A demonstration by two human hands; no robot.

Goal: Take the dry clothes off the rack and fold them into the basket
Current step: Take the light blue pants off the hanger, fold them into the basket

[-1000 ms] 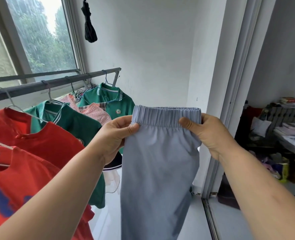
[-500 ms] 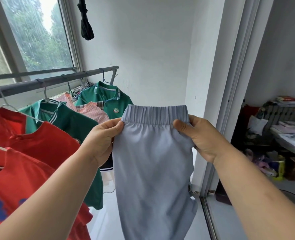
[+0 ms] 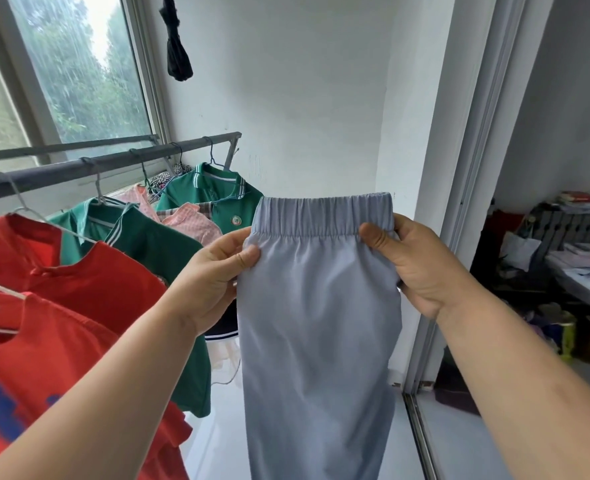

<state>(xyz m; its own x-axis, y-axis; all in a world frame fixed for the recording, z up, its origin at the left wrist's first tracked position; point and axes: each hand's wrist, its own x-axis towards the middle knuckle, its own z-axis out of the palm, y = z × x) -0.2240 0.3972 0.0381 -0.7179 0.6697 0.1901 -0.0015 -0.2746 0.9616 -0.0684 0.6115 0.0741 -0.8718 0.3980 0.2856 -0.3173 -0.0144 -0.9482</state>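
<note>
A pair of light blue-grey trousers [image 3: 318, 323] with an elastic waistband hangs in front of me, legs reaching past the bottom of the view. My left hand [image 3: 214, 271] pinches the left end of the waistband, thumb on the front. At the right end my right hand [image 3: 415, 261] pinches it the same way. The grey rack bar [image 3: 113, 162] runs along the window on the left. On its hangers hang red T-shirts [image 3: 44, 306], green polo shirts [image 3: 169, 251] and a pink checked garment [image 3: 189, 221]. No basket is in view.
A white wall stands straight ahead with a dark folded umbrella [image 3: 177, 46] hanging high on it. A sliding door frame [image 3: 460, 202] is on the right. Beyond it lies a cluttered room with a table of papers [image 3: 577, 268]. White floor tiles show below.
The trousers and both hands have drifted slightly left and settled. Both hands still pinch the waistband as before.
</note>
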